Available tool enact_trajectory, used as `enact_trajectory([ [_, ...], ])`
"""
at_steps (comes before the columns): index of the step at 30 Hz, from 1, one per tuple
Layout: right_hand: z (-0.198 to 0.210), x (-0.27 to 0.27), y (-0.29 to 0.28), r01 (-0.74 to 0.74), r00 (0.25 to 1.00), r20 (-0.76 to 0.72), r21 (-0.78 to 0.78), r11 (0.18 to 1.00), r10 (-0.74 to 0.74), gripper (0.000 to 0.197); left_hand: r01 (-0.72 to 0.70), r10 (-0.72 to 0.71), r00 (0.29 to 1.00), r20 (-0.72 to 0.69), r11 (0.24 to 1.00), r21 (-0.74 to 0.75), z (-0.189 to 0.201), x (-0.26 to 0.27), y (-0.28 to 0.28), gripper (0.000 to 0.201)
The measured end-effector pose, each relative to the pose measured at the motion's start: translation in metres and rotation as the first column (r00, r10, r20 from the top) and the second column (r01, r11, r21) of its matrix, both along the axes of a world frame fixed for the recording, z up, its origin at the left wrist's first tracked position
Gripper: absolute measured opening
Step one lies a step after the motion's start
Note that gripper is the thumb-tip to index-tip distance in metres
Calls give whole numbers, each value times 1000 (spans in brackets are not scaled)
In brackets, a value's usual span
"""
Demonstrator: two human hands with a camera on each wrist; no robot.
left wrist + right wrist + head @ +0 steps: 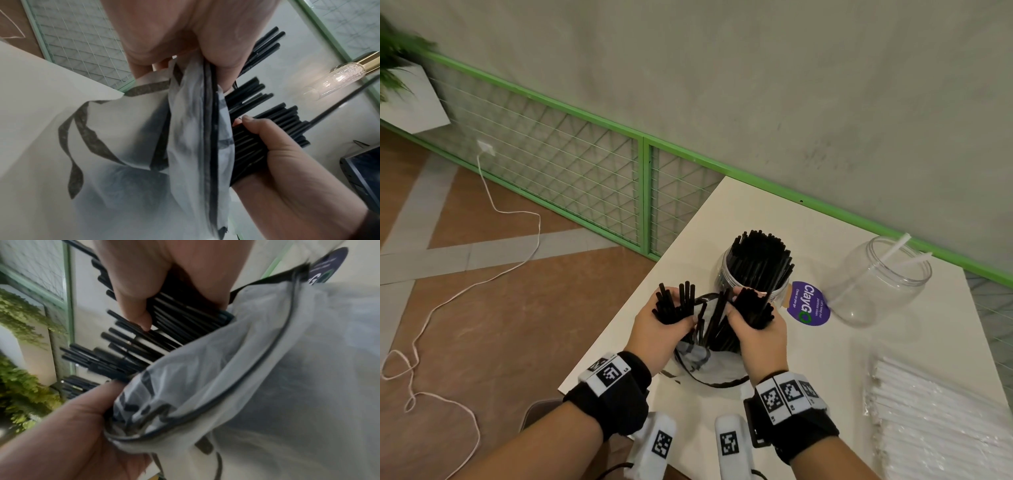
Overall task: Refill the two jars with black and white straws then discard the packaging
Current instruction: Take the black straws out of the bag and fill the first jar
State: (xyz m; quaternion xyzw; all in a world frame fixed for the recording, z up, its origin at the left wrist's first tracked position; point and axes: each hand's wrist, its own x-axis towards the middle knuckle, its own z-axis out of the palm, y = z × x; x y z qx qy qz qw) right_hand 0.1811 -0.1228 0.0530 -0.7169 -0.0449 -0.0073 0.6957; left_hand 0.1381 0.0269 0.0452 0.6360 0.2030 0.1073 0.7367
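Over the desk (825,359), both hands clutch black straws above the plastic packaging (709,363): left hand (657,329), right hand (756,335). At 12 o'clock stands the full jar (753,270); at 2, a near-empty jar (876,284); at 4, white straws (941,421).

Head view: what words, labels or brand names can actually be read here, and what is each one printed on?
"ClayGo": large white letters on the round purple sticker on the table, between the two jars.
"Clean as you go": smaller line beside it on the same sticker.
A further tiny line on the sticker: too small to read surely.
Wristband markers: black-and-white square codes, no words.
Straw bag: black markings, blurred, unreadable.
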Motion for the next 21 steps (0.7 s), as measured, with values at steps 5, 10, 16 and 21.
enact_trajectory([
  [5, 1, 4, -1, 139, 986, -105, 113, 984, -127, 15, 6, -5, 999, -34, 999, 41, -4, -5, 0, 36],
  [10, -4, 10, 4, 210, 973, -140, 202, 957, -184, 23, 15, -14, 999, -32, 999, 29, -5, -4, -2, 34],
  [16, -21, -4, 6, 154, 983, -123, 171, 973, -134, 15, 10, -8, 999, -49, 999, 41, -6, -5, 0, 33],
  [21, -19, -7, -1, 47, 998, -38, 147, 988, -42, 24, 12, -8, 998, -62, 998, 56, -7, -5, 2, 34],
])
